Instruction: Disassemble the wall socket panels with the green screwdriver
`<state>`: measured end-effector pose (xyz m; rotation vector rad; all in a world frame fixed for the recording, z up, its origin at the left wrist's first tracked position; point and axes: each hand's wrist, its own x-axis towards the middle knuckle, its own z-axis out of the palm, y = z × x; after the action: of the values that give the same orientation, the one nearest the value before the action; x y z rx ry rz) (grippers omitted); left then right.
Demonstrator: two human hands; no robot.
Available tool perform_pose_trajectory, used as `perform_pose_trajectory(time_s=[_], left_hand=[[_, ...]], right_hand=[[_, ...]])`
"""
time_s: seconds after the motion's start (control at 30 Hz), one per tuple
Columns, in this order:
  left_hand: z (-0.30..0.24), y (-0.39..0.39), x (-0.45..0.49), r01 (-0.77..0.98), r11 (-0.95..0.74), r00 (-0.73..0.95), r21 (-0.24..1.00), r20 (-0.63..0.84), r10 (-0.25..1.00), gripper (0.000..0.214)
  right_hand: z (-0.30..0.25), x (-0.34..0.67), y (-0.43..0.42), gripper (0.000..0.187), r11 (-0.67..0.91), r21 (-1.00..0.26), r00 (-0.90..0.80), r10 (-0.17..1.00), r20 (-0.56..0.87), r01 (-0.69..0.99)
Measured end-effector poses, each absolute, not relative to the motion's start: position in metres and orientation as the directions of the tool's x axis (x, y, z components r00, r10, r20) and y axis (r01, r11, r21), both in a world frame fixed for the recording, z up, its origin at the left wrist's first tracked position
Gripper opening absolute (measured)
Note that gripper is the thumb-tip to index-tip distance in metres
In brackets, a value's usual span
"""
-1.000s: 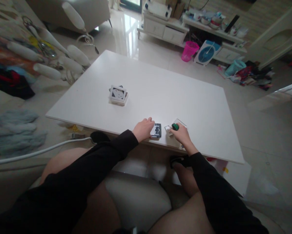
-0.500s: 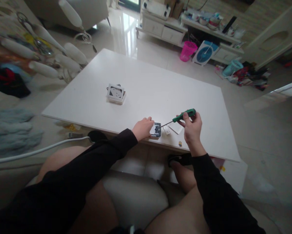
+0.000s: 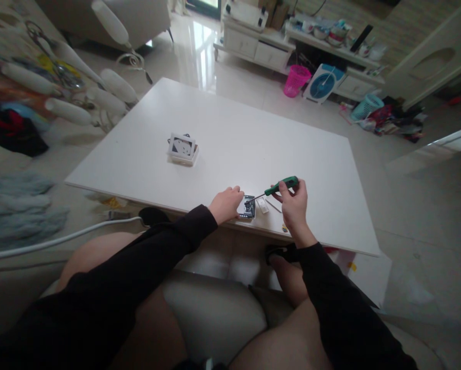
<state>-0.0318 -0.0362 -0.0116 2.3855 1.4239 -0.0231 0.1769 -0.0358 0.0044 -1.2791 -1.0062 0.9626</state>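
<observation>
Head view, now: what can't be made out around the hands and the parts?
All in the head view:
- Left side of the black-and-white module: covered by the left hand.
- Whether the tip of the green screwdriver touches the module: too small to tell.
- Marks on the small white part: too small to read.
- Inside of the right hand: hidden by its own fingers and the handle.

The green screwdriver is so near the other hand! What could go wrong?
The screwdriver might slip across the square part and poke the left hand, which grips that part. Also, the yellow thing lies near the edge of the table, so a bump could knock it off.
</observation>
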Motion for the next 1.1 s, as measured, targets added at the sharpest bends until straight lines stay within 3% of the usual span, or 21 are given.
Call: perform_pose_trajectory(time_s=[0.2,0.53,0.7,0.9,1.1], left_hand=[[-0.011,-0.036,-0.032,0.852,-0.427,0.494,0.303,-0.192,0.848,0.051],[-0.013,-0.035,-0.032,0.846,-0.432,0.5,0.314,-0.185,0.846,0.051],[-0.013,-0.035,-0.033,0.845,-0.435,0.502,0.311,-0.179,0.846,0.052],[-0.014,-0.036,-0.033,0.847,-0.431,0.497,0.31,-0.174,0.85,0.049],[-0.013,-0.036,-0.032,0.846,-0.437,0.501,0.306,-0.172,0.848,0.051]], right_hand=[[-0.011,0.182,-0.029,0.042,0.036,-0.999,0.335,0.942,0.021,-0.039],[-0.035,0.192,-0.013,0.034,-0.197,-0.955,0.438,0.855,-0.278,-0.221],[-0.035,0.194,-0.012,0.034,-0.2,-0.957,0.432,0.859,-0.275,-0.212],[-0.037,0.193,-0.017,0.04,-0.103,-0.984,0.435,0.887,-0.155,-0.143],[-0.044,0.194,-0.014,0.032,-0.213,-0.953,0.453,0.843,-0.29,-0.215]])
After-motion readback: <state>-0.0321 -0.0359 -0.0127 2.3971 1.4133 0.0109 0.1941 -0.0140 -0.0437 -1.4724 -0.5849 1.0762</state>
